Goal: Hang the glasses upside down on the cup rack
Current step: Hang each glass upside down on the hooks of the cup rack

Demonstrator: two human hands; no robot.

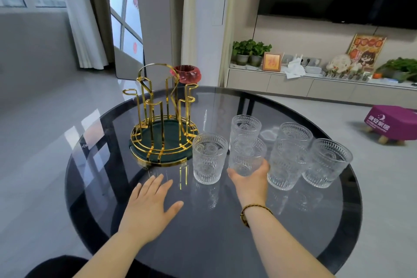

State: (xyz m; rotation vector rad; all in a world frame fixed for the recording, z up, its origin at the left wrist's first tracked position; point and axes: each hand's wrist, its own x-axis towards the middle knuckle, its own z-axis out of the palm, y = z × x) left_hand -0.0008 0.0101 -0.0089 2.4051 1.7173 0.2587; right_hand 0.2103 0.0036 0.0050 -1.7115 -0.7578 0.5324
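Note:
A gold wire cup rack (161, 117) with a dark green base stands on the round glass table (135, 244), left of centre; its pegs are bare. Several clear embossed glasses stand upright to its right. My right hand (250, 181) is wrapped around the base of one glass (247, 157) in the middle of the group. Another glass (208, 158) stands just left of it, near the rack's base, and one (246, 126) stands behind it. Two more glasses (287, 162) (327, 162) stand further right. My left hand (150, 205) lies flat on the table, fingers spread, in front of the rack.
A red glass bowl (186, 73) sits at the table's far edge behind the rack. Beyond the table are a long low cabinet (291, 86) with plants and frames, and a purple stool (392, 122) on the floor at right.

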